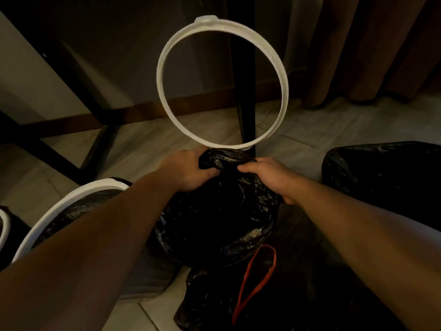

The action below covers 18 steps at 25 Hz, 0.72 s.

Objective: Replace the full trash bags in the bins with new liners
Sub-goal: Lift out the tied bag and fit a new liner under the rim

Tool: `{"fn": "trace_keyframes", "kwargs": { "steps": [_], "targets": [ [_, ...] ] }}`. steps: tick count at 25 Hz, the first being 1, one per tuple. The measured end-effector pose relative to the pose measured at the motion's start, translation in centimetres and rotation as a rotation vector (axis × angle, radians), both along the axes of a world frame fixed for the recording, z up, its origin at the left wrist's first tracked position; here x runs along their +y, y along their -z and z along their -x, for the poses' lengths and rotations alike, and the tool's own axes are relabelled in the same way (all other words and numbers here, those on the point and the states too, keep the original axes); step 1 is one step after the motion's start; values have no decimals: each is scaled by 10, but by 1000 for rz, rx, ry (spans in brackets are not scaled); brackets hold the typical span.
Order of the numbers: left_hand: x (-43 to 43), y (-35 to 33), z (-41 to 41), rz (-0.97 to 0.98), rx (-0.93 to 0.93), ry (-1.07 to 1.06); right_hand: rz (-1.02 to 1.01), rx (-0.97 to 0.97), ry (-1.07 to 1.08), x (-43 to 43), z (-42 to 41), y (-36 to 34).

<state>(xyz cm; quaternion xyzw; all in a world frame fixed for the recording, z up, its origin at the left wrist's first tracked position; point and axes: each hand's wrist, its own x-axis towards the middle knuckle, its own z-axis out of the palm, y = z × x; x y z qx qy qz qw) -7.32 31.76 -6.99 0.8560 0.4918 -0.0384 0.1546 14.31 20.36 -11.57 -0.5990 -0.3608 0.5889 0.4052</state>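
The left hand [188,170] and the right hand [269,177] both clench the gathered neck of a crinkled black plastic trash bag [214,216], fingers curled tight into the bunched film. The full bag sits between the forearms on the pale tiled floor [334,120]. Just behind the knuckles a white plastic ring [207,22] stands upright. A white-rimmed bin [95,187] with a black liner lies left, a second black bag [381,182] right, and a red loop [275,259] near.

left hand [187,172] and right hand [272,179] bare, forearms [112,232] bare too.
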Motion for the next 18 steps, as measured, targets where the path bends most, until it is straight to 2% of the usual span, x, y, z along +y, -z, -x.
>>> {"fn": "trace_keyframes", "kwargs": {
  "steps": [4,9,13,15,17,18],
  "targets": [
    [10,1,-11,84,60,-70,89,32,-42,5,1,-4],
    [13,6,-14,88,38,-107,-62,-40,138,7,3,1],
    [-5,3,5,128,-36,-159,14,-21,40,-1,0,4],
    [-25,-5,22,139,-80,-231,8,-110,25,-7,-6,-2],
    [-62,-12,46,38,-159,-339,-137,-230,176,-12,-17,-15],
    [-89,-13,60,-42,-236,-374,-252,-208,323,-14,-25,-27]
  ]
}}
